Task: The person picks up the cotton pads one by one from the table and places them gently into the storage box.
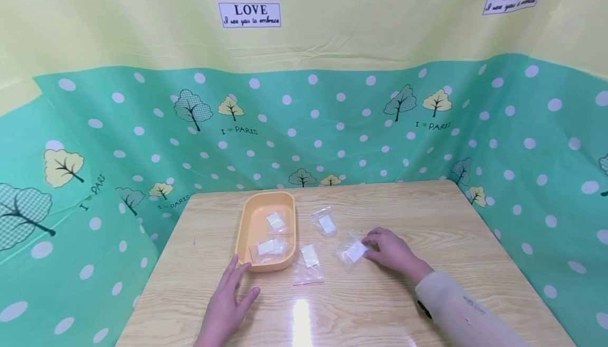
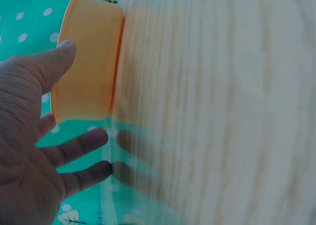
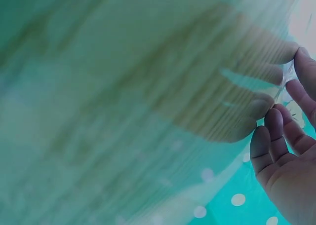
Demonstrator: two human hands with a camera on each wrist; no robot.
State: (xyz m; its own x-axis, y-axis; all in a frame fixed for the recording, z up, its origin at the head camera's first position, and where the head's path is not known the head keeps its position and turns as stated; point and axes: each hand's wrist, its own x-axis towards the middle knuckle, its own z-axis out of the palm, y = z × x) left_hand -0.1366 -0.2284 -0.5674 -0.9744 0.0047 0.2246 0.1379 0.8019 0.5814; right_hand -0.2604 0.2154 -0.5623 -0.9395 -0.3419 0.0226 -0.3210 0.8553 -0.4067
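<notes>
An orange plastic basin [image 1: 291,231] stands on the table, with small clear zip bags [image 1: 275,221] holding white pieces inside it. My left hand [image 1: 228,299] is at the basin's near left corner, fingers spread, fingertips right at the rim; in the left wrist view its thumb [image 2: 61,62] overlaps the basin's wall [image 2: 89,62]. To the right, my right hand [image 1: 391,250] pinches the right edge of a clear zip bag [image 1: 353,251] with a white piece in it. In the right wrist view the thumb and fingers [image 3: 274,124] come together low over the tabletop, with only a sliver of bag showing.
Two more clear bags with white pieces lie right of the basin, one near bag [image 1: 310,265] close by its corner and one farther bag [image 1: 325,223]. The wood-grain table [image 1: 404,204] is glossy and backed by a green dotted curtain [image 1: 313,125].
</notes>
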